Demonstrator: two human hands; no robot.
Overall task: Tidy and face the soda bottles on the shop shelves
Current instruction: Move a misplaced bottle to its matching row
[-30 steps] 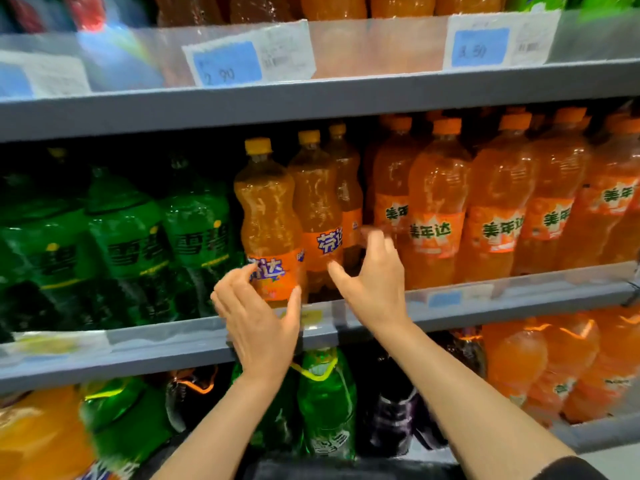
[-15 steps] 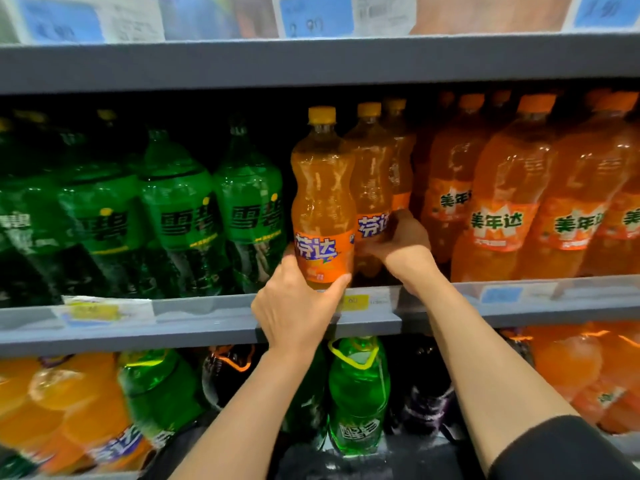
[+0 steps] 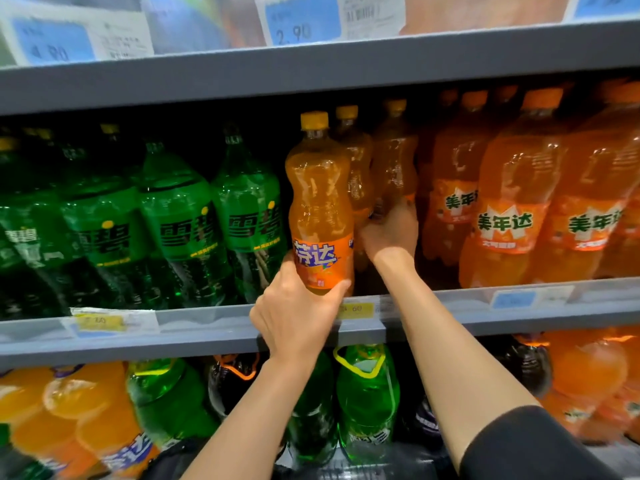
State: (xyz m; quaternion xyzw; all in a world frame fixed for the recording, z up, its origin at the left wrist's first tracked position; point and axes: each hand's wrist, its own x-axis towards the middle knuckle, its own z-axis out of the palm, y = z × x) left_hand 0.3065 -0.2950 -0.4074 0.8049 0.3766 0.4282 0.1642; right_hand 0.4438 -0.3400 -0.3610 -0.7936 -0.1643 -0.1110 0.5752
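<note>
Both hands have gone from reaching to gripping since a second ago: the left hand (image 3: pixel 298 317) now wraps the base of the front Fanta bottle (image 3: pixel 320 206), thumb on its right side, while the right hand (image 3: pixel 389 233) has slid deeper and curls round the bottle behind it (image 3: pixel 394 161). That front bottle stands upright at the lip of the middle shelf (image 3: pixel 194 337), directly above the left hand, long axis vertical and label facing outward. The rear bottle sits farther back and right, above the right hand, so I'd judge pulling it forward is next.
</note>
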